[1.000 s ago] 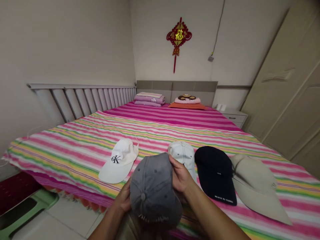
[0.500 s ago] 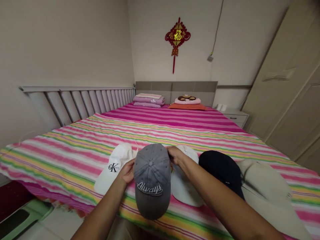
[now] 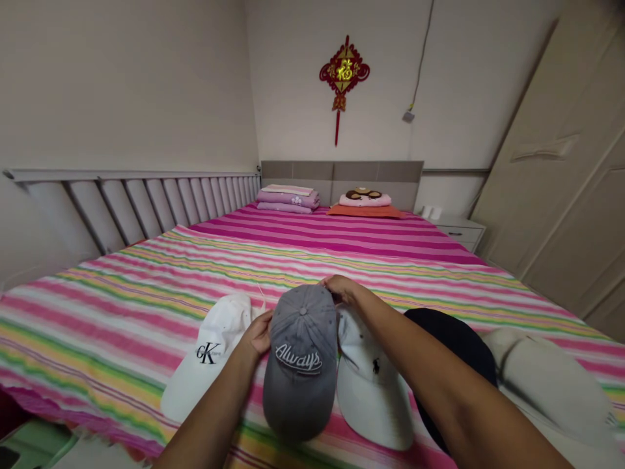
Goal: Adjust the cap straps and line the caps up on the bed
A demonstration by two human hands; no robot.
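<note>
A grey baseball cap [image 3: 301, 365] with white "Always" lettering sits between my hands, brim toward me. My left hand [image 3: 261, 332] is closed at the cap's left edge, its fingertips partly hidden behind it. At the back right of the crown, my right hand [image 3: 340, 288] grips the edge with bent fingers. To the left lies a white cap [image 3: 208, 355] with "CK" lettering. Close on the right is a white cap [image 3: 374, 391] with a small dark emblem, partly covered by my right forearm. Beyond that forearm are a black cap [image 3: 452, 335] and a beige hat [image 3: 556, 384].
The caps lie on a striped bedspread [image 3: 146, 299]. Folded purple bedding [image 3: 288, 198] and an orange pillow [image 3: 366, 211] rest by the headboard [image 3: 297, 172]. A slatted rail [image 3: 161, 205] runs along the left; a white nightstand [image 3: 461, 231] stands at the right.
The view has shifted, and the caps appear lower and more spread out. The grey cap has moved slightly right in the picture, with both hands still on it. The white cap's emblem now shows.
</note>
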